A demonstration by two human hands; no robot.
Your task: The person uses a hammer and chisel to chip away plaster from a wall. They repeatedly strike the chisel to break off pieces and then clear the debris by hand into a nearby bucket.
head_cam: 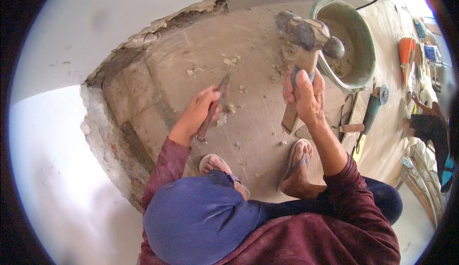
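My left hand (200,112) grips a metal chisel (225,85) with red on its shank. The chisel is held at a slant above the dusty floor, one end towards the small rubble bits (231,60). My right hand (306,96) is closed around the wooden handle of a ball-peen hammer (312,35). Its head is raised in front of the rim of a green bucket (369,50), apart from the chisel. Greyish sandy material (340,64) lies inside the bucket. Broken plaster edges run along the wall base (122,50) left of my hands.
To the right lie an angle grinder (373,109), a trowel (351,128) and a wooden board (353,121). Loose chips (244,89) dot the floor between my sandalled feet and the wall. Another person (430,121) is at the far right, near an orange container (406,57) and a bundle of poles (423,186).
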